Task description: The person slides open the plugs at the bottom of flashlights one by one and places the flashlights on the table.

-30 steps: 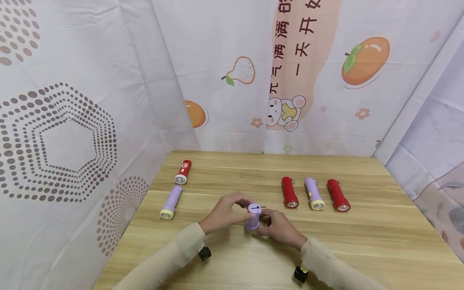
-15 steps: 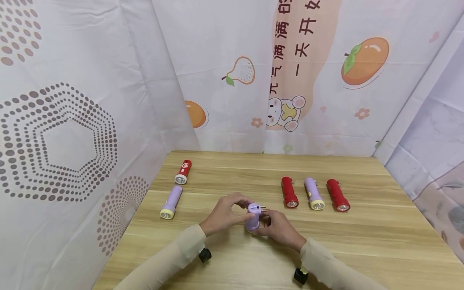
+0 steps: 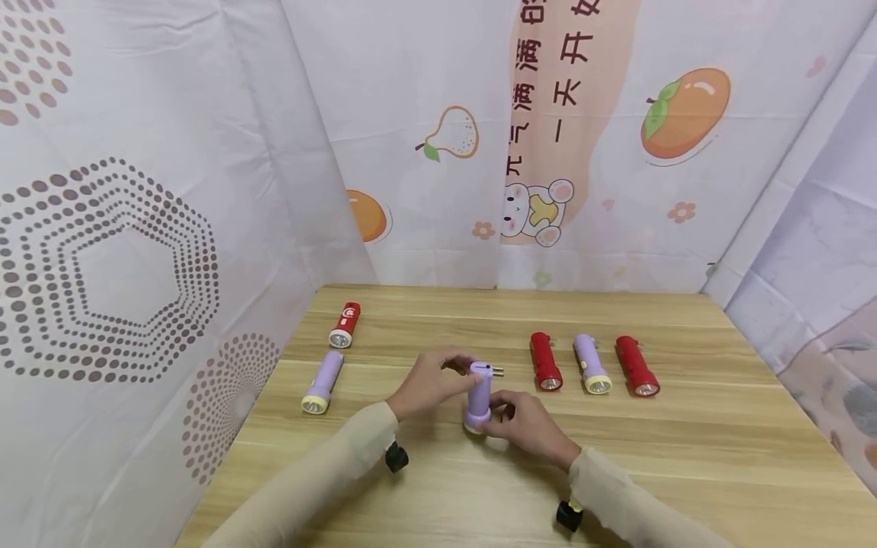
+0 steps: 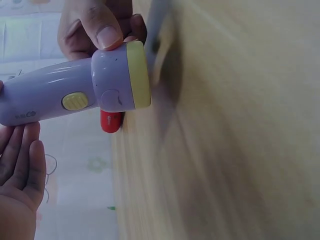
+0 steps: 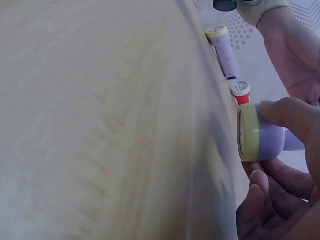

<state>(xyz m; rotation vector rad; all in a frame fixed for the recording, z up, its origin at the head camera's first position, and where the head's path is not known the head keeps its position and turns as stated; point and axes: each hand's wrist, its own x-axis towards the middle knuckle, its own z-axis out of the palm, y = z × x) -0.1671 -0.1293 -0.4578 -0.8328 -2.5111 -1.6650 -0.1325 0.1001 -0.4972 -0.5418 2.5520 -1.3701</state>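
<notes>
A purple flashlight (image 3: 479, 397) stands nearly upright between my hands, its lens end facing down close to the table. My left hand (image 3: 433, 384) holds the tail between thumb and fingers. Lower down, my right hand (image 3: 524, 426) pinches the wide head. Two metal prongs (image 3: 499, 372) stick out sideways from the tail, toward the right. The left wrist view shows its yellow switch (image 4: 75, 101) and the right thumb (image 4: 107, 35) on the head. In the right wrist view, the yellow rim (image 5: 249, 132) surrounds the lens.
On the wooden table (image 3: 438, 320), a red flashlight (image 3: 345, 325) and a purple flashlight (image 3: 323, 383) lie at the left. To the right lie a red flashlight (image 3: 546, 361), a purple flashlight (image 3: 592, 363) and another red flashlight (image 3: 637, 366). Printed curtains (image 3: 411, 68) surround the table.
The flashlight has tipped so its tail is farther from me and more of its barrel shows. My left hand has moved up and slightly forward with the tail; the right hand has barely moved.
</notes>
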